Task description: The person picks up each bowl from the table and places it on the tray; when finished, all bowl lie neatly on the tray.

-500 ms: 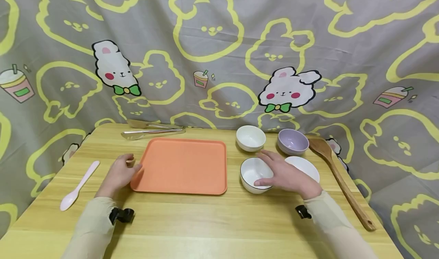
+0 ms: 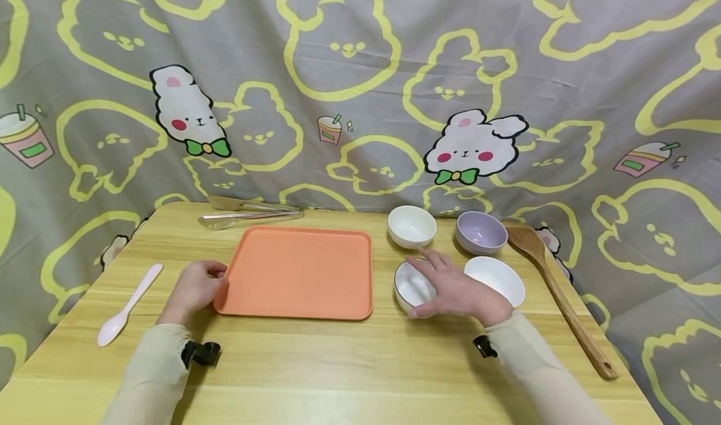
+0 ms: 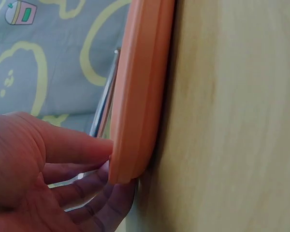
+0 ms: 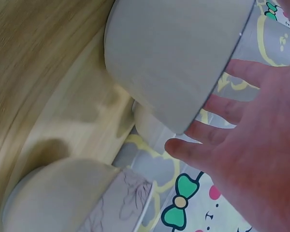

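Orange tray [image 2: 298, 275], gap rightward before dark-rimmed bowl [image 2: 408, 287], our left hand [image 2: 191, 289] pinched tray's edge, our splayed right hand [image 2: 457, 291] shifted trayward

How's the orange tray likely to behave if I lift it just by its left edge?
The orange tray looks fairly stiff: its raised sides run straight, without sagging. It may tilt, since your left hand pinches only the left side and no hand holds the right. Its smooth-looking surface could prove slightly slippery.

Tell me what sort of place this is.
Probably a staged tabletop setup: a pale wood-grain table, a grey fabric backdrop with yellow cartoon outlines, and a flat rectangular orange tray.
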A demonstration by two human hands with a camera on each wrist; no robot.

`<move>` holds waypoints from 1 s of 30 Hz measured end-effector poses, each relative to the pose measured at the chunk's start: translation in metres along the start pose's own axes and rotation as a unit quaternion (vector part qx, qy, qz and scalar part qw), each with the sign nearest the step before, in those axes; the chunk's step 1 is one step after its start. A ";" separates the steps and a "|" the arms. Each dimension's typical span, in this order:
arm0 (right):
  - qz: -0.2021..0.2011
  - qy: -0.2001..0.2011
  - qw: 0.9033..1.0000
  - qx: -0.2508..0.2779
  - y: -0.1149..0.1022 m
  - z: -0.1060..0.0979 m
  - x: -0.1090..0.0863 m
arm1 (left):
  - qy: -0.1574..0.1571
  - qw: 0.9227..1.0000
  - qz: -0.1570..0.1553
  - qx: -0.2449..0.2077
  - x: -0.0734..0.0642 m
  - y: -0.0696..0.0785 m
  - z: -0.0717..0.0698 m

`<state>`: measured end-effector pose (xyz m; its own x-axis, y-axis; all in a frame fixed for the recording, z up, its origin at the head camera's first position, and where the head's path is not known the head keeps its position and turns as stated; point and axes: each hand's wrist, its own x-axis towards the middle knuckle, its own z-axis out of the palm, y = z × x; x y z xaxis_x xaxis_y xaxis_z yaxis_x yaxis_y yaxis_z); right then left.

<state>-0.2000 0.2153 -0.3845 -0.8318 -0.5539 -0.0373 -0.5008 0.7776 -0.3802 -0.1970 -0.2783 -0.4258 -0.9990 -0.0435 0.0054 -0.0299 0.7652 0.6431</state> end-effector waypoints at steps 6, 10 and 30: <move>0.013 -0.021 1.000 -0.011 -0.001 0.004 0.004 | -0.007 1.000 -0.001 0.005 0.003 -0.001 0.001; 0.020 -0.027 0.999 -0.017 -0.002 0.005 0.006 | -0.009 1.000 -0.002 0.020 0.003 -0.001 0.000; -0.003 0.002 1.000 -0.030 -0.010 0.000 0.017 | -0.014 1.000 -0.002 0.005 0.001 -0.003 -0.002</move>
<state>-0.2088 0.1979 -0.3812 -0.8296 -0.5574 -0.0323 -0.5186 0.7907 -0.3252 -0.1982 -0.2821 -0.4265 -0.9994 -0.0286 -0.0179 -0.0334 0.7718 0.6350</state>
